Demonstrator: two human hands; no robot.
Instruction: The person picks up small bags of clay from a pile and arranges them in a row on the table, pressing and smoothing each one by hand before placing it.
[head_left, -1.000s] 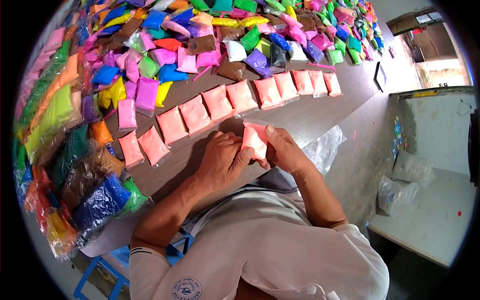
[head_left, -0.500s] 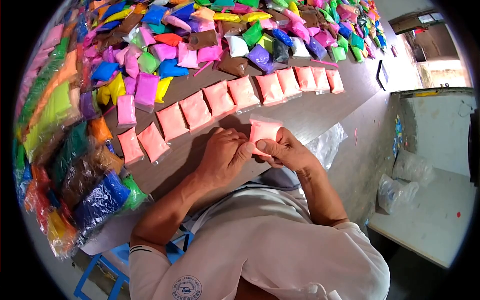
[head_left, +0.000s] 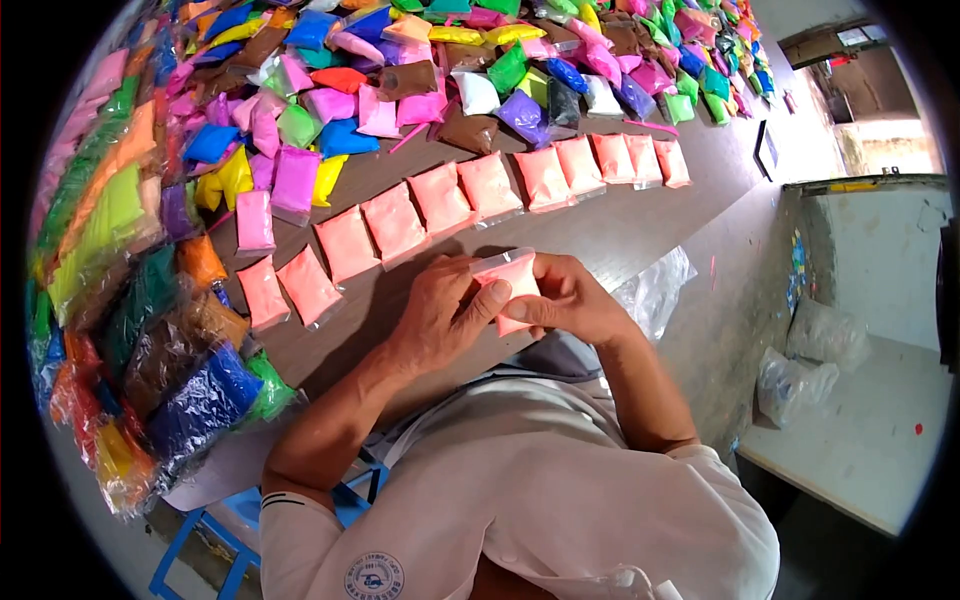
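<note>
Pinching pink packet (head_left: 512,290), left hand (head_left: 440,315) curled, right hand (head_left: 570,300) cupping, thumbs meeting

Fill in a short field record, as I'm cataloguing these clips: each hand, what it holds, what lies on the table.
Left: left hand grips the pink pouch
Right: right hand pinches the same pouch
Row: matching pink pouches lined up on the table
Behind: mixed-colour pouches heaped
Left edge: bundled bags in clear wrap
</note>
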